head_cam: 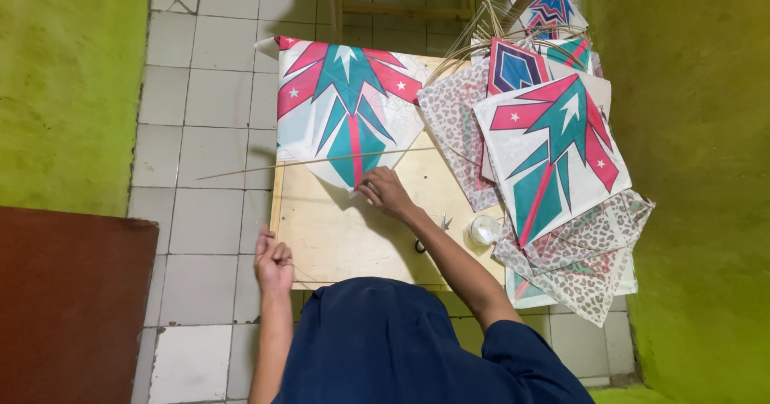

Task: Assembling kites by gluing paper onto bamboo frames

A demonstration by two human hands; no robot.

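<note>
A diamond-shaped paper kite (pixel 346 111) lies on the far left part of a low square plywood board (pixel 337 235), a thin bamboo stick (pixel 305 162) across it, with a stack of finished paper kites (pixel 553 151) to its right.

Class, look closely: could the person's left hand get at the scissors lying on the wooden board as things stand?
Probably yes: the left hand sits at the board's near edge, bare wood between, though the right forearm partly covers the scissors.

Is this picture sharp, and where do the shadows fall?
Head view: evenly lit and mostly sharp; the right hand casts a soft shadow on the wooden board below the kite; the left hand looks slightly blurred; straight edges bow toward the corners.
</note>
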